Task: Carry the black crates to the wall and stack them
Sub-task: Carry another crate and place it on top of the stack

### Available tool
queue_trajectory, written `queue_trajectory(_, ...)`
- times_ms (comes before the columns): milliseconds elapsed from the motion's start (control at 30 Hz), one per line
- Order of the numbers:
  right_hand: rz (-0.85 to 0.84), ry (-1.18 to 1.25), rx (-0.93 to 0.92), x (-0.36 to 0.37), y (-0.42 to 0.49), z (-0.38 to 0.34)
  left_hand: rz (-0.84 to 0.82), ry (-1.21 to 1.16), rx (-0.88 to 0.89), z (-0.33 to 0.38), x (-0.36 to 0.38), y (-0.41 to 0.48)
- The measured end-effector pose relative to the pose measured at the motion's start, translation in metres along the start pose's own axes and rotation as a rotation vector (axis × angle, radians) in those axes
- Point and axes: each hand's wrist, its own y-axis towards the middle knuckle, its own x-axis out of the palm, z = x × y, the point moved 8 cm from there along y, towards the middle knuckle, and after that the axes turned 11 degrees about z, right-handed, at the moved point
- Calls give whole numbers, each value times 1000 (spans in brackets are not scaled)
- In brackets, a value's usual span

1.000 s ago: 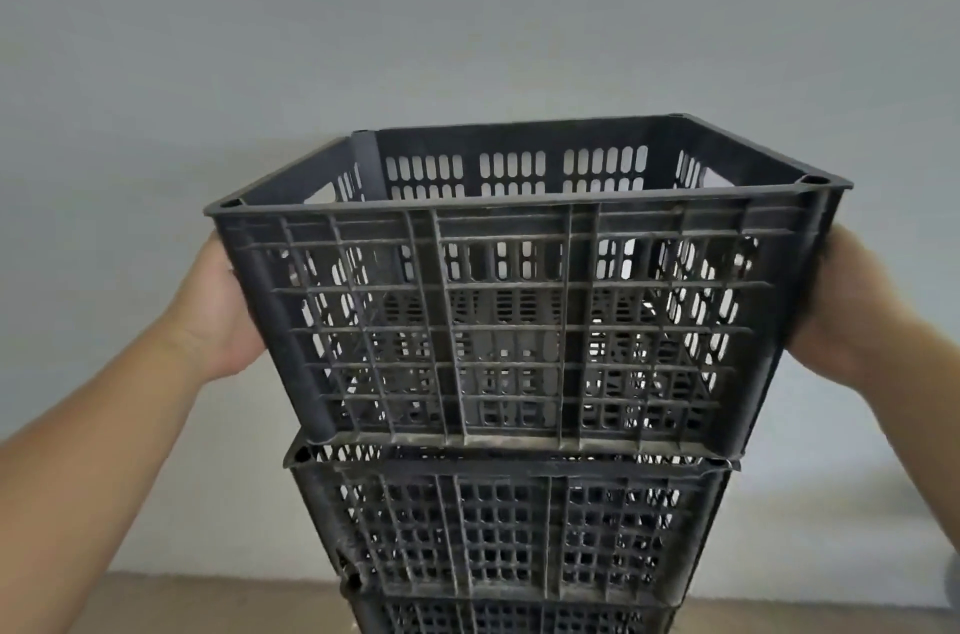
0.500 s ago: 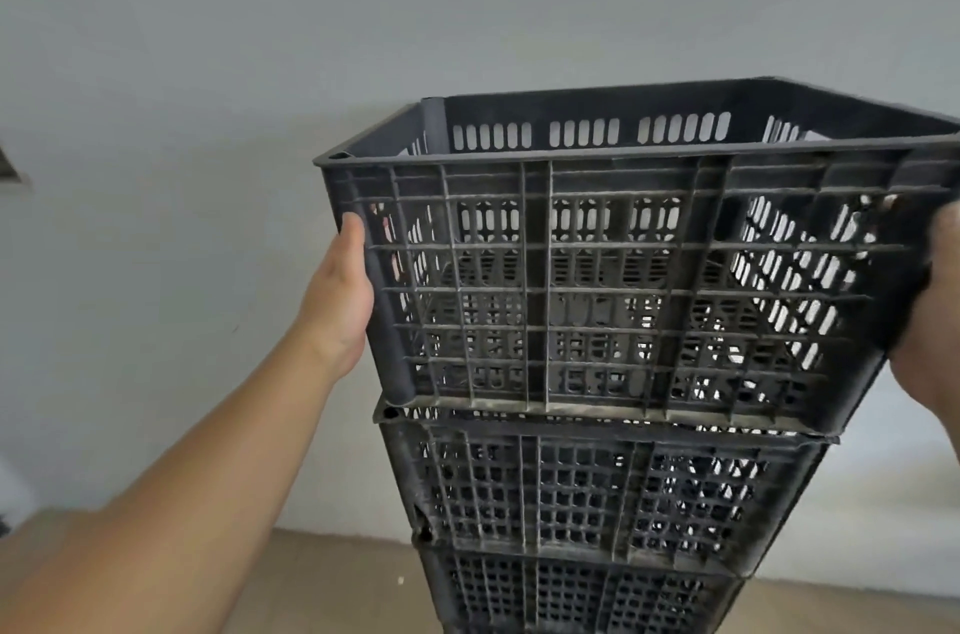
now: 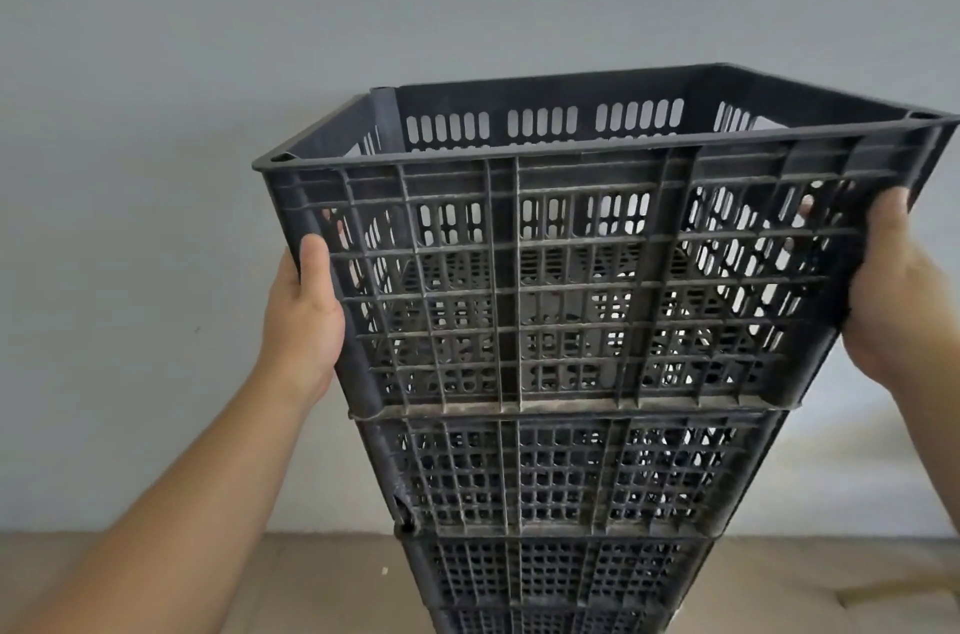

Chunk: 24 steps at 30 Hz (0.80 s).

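Note:
A black slotted crate (image 3: 597, 270) sits on top of a stack of black crates against the grey wall (image 3: 208, 114). Below it I see a second crate (image 3: 566, 475) and a third crate (image 3: 550, 576), with the rim of another at the bottom edge. My left hand (image 3: 306, 316) grips the top crate's left side, thumb on the front face. My right hand (image 3: 893, 295) grips its right side, fingers reaching through the slots. The top crate is empty and sits level on the one under it.
The wall stands directly behind the stack. A beige floor (image 3: 311, 581) runs along the bottom of the view, with open floor to the left and right of the stack.
The view has shifted, so the stack now appears right of centre and lower. Both hands have kept their hold on the top crate, which stays seated on the stack.

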Motion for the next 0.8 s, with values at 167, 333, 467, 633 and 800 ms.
queue_trajectory(167,70,-51,0,-2,-1,-3,27,11,66,5,3,0)
queue_trajectory(333,98,-87,-39,-1,-3,-7,29,40,68,5,3,-3)
queue_trajectory(467,85,-75,-32,-1,-2,-3,24,69,80,8,2,1)
queue_trajectory(633,75,-73,-72,0,-5,-2,18,52,39,6,0,-3)
queue_trajectory(800,32,-66,-97,0,-8,-13,4,19,29,8,3,-5)
